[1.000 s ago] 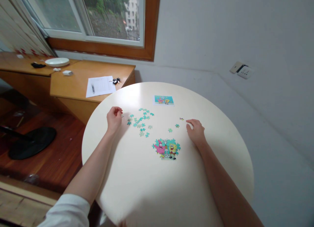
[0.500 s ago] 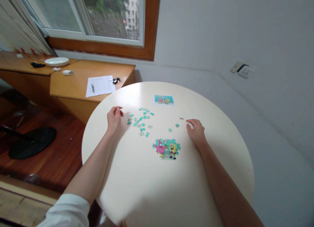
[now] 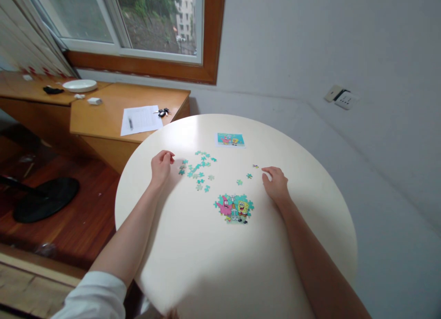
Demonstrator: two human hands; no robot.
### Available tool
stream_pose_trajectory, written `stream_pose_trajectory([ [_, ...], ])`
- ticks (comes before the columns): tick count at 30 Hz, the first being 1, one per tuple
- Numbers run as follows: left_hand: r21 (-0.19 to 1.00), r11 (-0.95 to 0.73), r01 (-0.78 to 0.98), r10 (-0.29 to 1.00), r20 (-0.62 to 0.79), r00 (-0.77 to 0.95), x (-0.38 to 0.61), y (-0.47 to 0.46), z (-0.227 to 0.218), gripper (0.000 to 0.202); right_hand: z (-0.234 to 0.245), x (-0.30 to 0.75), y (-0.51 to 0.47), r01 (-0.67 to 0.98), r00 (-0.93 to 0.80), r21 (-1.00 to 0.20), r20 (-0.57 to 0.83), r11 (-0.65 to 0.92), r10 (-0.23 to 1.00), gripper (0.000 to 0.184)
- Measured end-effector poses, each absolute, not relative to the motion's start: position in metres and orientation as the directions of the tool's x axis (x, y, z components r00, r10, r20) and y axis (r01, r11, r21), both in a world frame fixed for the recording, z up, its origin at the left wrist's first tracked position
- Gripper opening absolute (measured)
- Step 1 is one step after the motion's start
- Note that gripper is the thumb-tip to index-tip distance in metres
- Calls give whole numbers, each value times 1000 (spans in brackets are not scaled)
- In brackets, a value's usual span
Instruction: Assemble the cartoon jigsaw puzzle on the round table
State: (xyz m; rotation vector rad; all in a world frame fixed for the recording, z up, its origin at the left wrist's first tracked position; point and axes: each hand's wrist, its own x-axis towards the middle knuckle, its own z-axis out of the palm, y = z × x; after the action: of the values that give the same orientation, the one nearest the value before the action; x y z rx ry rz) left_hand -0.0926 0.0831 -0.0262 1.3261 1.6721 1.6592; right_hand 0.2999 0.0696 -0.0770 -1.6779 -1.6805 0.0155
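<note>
A partly joined jigsaw puzzle (image 3: 234,209) with pink, yellow and pale cartoon figures lies flat on the round white table (image 3: 206,259). My left hand (image 3: 161,167) rests left of a scatter of loose teal puzzle pieces (image 3: 196,169), its fingers curled together; anything inside them is hidden. On the other side my right hand (image 3: 275,182) lies with thumb and index finger apart and nothing between them. Just left of its fingertips is a small dark-and-yellow piece (image 3: 255,166). A teal piece (image 3: 249,176) and a pale green piece (image 3: 239,182) lie nearby.
A reference picture card (image 3: 230,139) lies toward the table's far edge. Beyond it at left, a wooden desk (image 3: 106,119) bears a paper sheet (image 3: 143,121), keys (image 3: 163,112) and a white plate (image 3: 80,85). A wall (image 3: 310,43) stands behind and to the right.
My left hand has shifted very slightly to the right. The right hand and the puzzle pieces look unmoved.
</note>
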Motion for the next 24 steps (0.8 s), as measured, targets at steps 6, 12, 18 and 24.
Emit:
stream_pose_trajectory([
  [6, 936, -178, 302, 844, 303, -442, -90, 81, -23, 18, -76, 300, 70, 851, 138, -506, 472, 139, 871, 29],
  [12, 939, -172, 298, 842, 297, -451, -90, 81, -24, 18, -76, 300, 70, 855, 135, -501, 460, 131, 877, 29],
  [18, 945, -178, 275, 841, 291, -457, -91, 84, -26, 17, -78, 302, 71, 853, 129, -501, 471, 144, 873, 28],
  [24, 934, -170, 314, 843, 303, -444, -94, 87, -32, 14, -78, 302, 71, 851, 136, -507, 464, 136, 875, 28],
])
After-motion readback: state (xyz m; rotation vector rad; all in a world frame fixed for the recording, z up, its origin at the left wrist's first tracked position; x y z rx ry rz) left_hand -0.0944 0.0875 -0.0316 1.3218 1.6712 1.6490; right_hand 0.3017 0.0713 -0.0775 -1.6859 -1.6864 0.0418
